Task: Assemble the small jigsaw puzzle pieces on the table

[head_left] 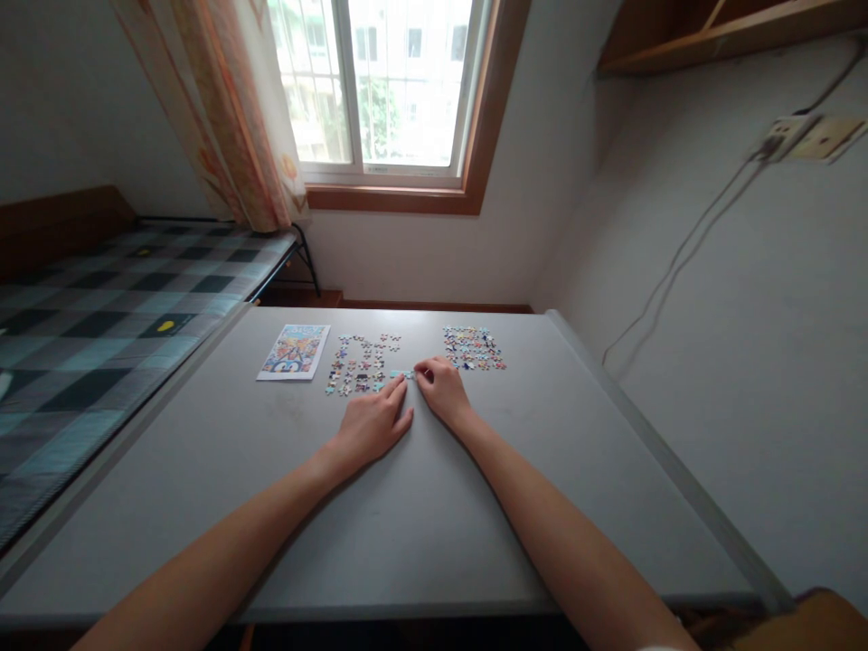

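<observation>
A short strip of light-blue puzzle pieces [401,373] lies on the grey table between my two hands. My left hand [374,418] rests on the tabletop with its fingers stretched out and the thumb apart, fingertips touching the strip's near edge. My right hand [442,387] is pinched closed at the strip's right end, on a puzzle piece mostly hidden by the fingers. To the left, several loose puzzle pieces [362,365] lie in loose rows. Beyond my right hand is another group of puzzle pieces [473,347], set closely together.
A printed picture sheet [294,353] lies at the table's [434,515] far left. A bed with a checked mattress [136,289] stands to the left, and a curtained window [400,90] is ahead. Cables [678,258] hang along the right wall from a socket.
</observation>
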Demonstrator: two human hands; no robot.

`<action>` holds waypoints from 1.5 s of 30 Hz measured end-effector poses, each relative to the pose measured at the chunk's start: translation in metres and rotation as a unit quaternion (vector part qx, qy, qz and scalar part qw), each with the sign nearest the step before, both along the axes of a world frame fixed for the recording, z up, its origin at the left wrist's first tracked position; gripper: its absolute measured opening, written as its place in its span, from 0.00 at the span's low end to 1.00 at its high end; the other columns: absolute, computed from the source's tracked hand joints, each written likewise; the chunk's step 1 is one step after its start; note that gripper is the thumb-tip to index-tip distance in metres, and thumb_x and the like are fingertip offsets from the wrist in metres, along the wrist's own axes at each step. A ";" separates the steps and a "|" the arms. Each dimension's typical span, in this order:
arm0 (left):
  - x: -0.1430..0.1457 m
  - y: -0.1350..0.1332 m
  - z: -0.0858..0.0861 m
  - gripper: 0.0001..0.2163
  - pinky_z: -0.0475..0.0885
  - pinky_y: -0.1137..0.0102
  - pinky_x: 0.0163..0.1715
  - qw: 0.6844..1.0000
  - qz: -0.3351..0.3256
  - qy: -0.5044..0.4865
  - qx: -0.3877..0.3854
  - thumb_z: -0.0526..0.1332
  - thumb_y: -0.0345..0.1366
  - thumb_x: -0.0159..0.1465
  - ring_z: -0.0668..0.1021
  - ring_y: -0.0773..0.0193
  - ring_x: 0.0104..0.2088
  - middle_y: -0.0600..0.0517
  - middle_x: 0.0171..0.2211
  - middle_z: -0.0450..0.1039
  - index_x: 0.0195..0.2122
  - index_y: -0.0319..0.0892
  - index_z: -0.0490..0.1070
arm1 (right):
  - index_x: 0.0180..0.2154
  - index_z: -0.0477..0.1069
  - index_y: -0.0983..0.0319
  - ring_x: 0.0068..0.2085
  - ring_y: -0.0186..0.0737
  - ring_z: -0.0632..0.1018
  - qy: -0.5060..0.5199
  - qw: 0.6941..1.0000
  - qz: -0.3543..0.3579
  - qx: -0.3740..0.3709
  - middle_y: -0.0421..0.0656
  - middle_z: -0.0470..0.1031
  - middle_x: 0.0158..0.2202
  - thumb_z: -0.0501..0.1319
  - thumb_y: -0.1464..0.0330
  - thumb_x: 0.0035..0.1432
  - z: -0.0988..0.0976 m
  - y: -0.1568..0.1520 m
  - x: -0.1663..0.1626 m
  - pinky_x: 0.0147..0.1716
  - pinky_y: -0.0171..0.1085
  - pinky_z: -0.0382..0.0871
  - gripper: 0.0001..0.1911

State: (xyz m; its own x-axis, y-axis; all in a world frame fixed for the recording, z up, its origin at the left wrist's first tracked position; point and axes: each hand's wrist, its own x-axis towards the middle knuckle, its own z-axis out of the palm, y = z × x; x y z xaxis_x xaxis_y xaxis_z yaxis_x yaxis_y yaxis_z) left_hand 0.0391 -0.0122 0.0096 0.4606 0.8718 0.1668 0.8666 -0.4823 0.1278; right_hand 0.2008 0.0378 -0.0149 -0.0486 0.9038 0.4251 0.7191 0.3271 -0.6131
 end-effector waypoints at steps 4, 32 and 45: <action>0.000 0.000 0.000 0.22 0.71 0.67 0.44 1.000 -0.001 0.000 -0.003 0.49 0.45 0.65 0.77 0.59 0.44 0.47 0.61 0.59 0.59 0.46 0.59 | 0.32 0.75 0.61 0.35 0.36 0.71 -0.008 1.000 -0.007 0.001 0.43 0.70 0.31 0.58 0.73 0.55 -0.002 0.000 -0.001 0.40 0.35 0.65 0.07; -0.001 0.000 0.001 0.23 0.70 0.67 0.44 1.000 -0.011 0.005 0.002 0.47 0.45 0.66 0.77 0.59 0.44 0.47 0.61 0.59 0.60 0.45 0.58 | 0.36 0.78 0.60 0.41 0.38 0.72 -0.043 0.993 0.112 0.022 0.45 0.73 0.37 0.56 0.77 0.55 -0.004 0.001 0.018 0.46 0.38 0.66 0.13; -0.001 0.001 -0.002 0.23 0.71 0.66 0.43 1.000 -0.012 0.003 0.008 0.48 0.45 0.66 0.77 0.58 0.43 0.47 0.61 0.60 0.60 0.45 0.58 | 0.36 0.78 0.62 0.39 0.36 0.72 -0.006 0.994 0.110 0.014 0.45 0.72 0.35 0.54 0.80 0.54 -0.003 0.001 0.016 0.44 0.36 0.66 0.16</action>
